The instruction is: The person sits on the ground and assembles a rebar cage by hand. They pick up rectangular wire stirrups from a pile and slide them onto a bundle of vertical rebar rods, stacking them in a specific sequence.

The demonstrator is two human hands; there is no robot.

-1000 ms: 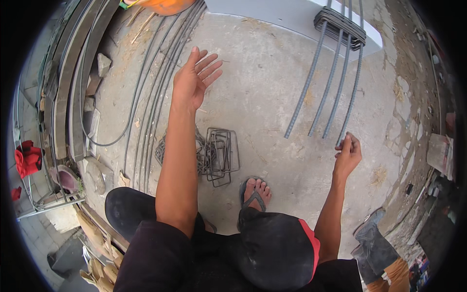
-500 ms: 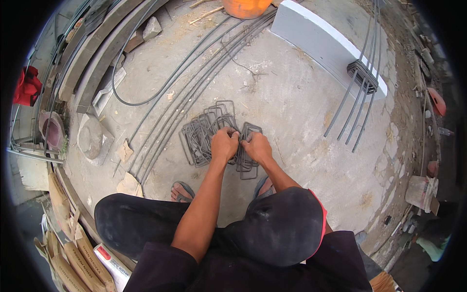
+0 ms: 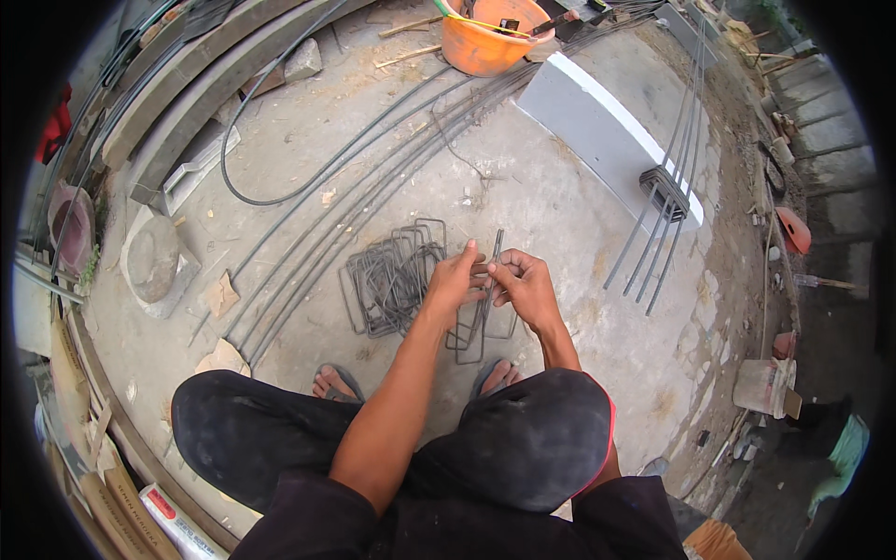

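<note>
The person squatted on a rough concrete floor (image 3: 560,196) outdoors, dusty and strewn with building material. At the centre of the frame the left hand (image 3: 455,280) and the right hand (image 3: 527,285) met, both with fingers curled shut around a bent steel stirrup (image 3: 481,322) held just above the floor in front of the sandalled feet. Just left of the hands lay a heap of similar stirrups (image 3: 392,275) on the concrete. Long steel bars (image 3: 373,187) ran from the lower left toward the top of the frame, near an orange bucket (image 3: 485,42) at the top centre. A pale concrete slab (image 3: 597,131) lay at the upper right, with a bundle of bars tied in stirrups (image 3: 663,201) resting against its edge. Timber planks (image 3: 177,112) lined the upper left.
</note>
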